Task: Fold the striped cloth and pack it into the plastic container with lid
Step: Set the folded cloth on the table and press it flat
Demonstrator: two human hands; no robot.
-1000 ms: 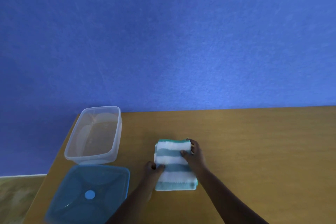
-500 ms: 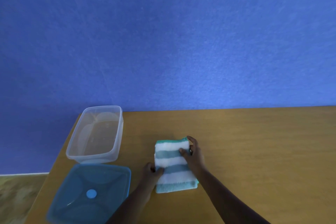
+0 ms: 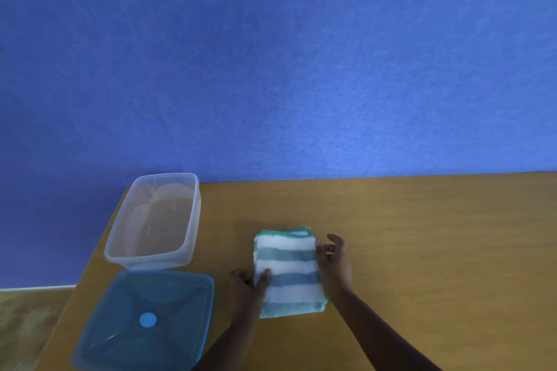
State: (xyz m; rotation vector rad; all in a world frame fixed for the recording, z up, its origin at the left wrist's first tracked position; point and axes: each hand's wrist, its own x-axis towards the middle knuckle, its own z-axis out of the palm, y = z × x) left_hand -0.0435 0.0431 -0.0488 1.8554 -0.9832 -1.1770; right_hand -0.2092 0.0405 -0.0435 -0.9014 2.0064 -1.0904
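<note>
The striped cloth (image 3: 288, 272) is seen folded into a thick, compact rectangle with white and grey-green bands and a teal hem, lying flat on the wooden table (image 3: 422, 235) just right of the blue lid (image 3: 144, 319). It is flanked by both hands: the left hand (image 3: 245, 283) is pressed against its left edge with the thumb laid on top, while the right hand (image 3: 334, 259) is held loosely spread at its right edge. Neither is closed around it. The clear container (image 3: 155, 220) stands uncovered beyond the lid. A blue wall (image 3: 271, 54) is seen behind the table.
</note>
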